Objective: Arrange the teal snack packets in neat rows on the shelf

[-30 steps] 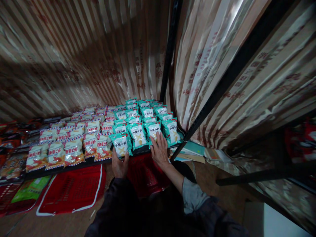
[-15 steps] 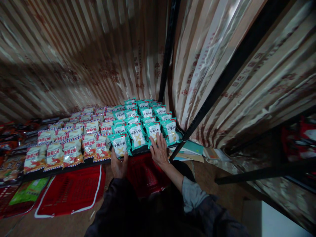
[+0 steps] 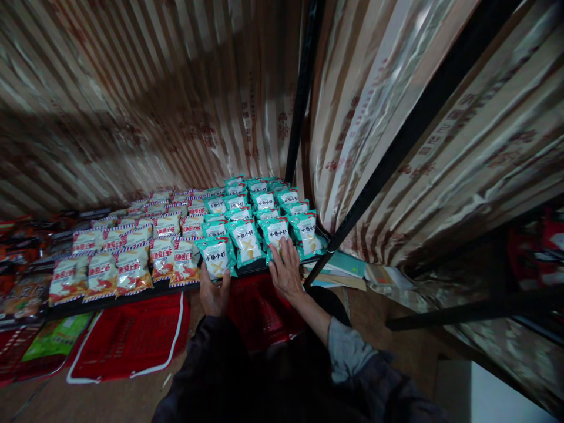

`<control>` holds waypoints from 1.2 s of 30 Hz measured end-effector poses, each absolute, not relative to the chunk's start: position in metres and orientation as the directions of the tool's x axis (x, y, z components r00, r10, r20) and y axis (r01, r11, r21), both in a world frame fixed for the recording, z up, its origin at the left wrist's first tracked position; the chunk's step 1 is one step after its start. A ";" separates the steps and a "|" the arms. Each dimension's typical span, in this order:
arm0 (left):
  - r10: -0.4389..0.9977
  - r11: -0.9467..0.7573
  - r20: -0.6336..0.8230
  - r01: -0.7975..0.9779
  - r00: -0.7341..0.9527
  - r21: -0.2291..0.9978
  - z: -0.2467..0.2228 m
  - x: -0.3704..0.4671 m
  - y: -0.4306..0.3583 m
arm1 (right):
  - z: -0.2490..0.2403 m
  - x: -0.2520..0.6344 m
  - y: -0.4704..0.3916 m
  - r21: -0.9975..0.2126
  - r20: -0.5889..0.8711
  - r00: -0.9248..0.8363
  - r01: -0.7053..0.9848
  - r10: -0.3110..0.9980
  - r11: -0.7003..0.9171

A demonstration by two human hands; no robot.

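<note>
Head view: left hand [image 3: 214, 294] grasps a teal snack bag [image 3: 215, 257] at the near edge of the black shelf [image 3: 255, 268]; right hand [image 3: 286, 271] rests, gripping nothing, on a second teal bag [image 3: 274, 228]. Far rows [image 3: 265, 201] look set; the grasped bag is not yet released.

The left packet [image 3: 215, 257] is plump and teal-edged, its white front printed with dark characters above crossed yellow sticks. It leans back with its face upward, just beyond the left grip [image 3: 214, 291], its lower part held between thumb and fingers. The right packet [image 3: 275, 225] has the same teal edging, white panel and dark lettering. It leans back too, its face toward the right grip [image 3: 285, 267], whose spread fingers rest on its lower front and hide part of it; its upper half shows beyond the fingertips.
</note>
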State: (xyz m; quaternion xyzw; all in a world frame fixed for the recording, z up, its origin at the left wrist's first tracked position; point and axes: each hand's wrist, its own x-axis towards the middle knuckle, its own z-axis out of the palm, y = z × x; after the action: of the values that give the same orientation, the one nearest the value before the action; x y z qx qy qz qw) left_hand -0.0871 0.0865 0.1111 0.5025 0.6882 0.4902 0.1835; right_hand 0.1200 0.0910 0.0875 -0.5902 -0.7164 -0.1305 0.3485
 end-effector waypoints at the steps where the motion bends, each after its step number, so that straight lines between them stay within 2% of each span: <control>1: 0.872 0.009 0.243 0.510 -0.425 0.860 0.110 -0.087 0.086 | 0.089 0.119 0.090 -0.228 0.662 -0.061 0.933 0.747 0.278; 6: 0.880 -0.006 0.223 0.461 -0.420 0.888 0.111 -0.087 0.087 | 0.103 0.101 0.079 -0.254 0.691 -0.087 0.900 0.718 0.355; 11: 0.885 0.001 0.212 0.457 -0.414 0.889 0.113 -0.087 0.086 | 0.113 0.073 0.065 -0.276 0.690 -0.189 0.823 0.698 0.496; 17: 0.886 -0.028 0.233 0.454 -0.401 0.890 0.115 -0.090 0.082 | 0.119 0.047 0.060 -0.415 0.674 -0.206 0.689 0.709 0.595; 23: 0.883 -0.044 0.250 0.461 -0.398 0.886 0.116 -0.093 0.079 | 0.128 0.028 0.075 -0.684 0.584 0.006 0.542 0.812 0.488; 28: 0.920 -0.050 0.197 0.397 -0.340 0.916 0.118 -0.094 0.074 | 0.135 0.022 0.104 -0.888 0.426 0.099 0.236 0.899 0.395; 31: 0.933 -0.066 0.206 0.424 -0.295 0.904 0.117 -0.096 0.071 | 0.141 0.021 0.118 -0.947 0.322 0.123 0.065 0.939 0.316; 36: 0.925 -0.138 0.285 0.477 -0.251 0.868 0.111 -0.101 0.071 | 0.155 0.022 0.130 -0.976 0.185 0.103 -0.097 0.977 0.195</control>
State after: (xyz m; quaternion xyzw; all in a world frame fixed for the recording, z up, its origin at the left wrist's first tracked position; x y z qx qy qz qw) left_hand -0.1011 0.0712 0.1114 0.5686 0.6163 0.4957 0.2262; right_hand 0.0215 0.1296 0.1547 -0.4457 -0.4941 0.4518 0.5942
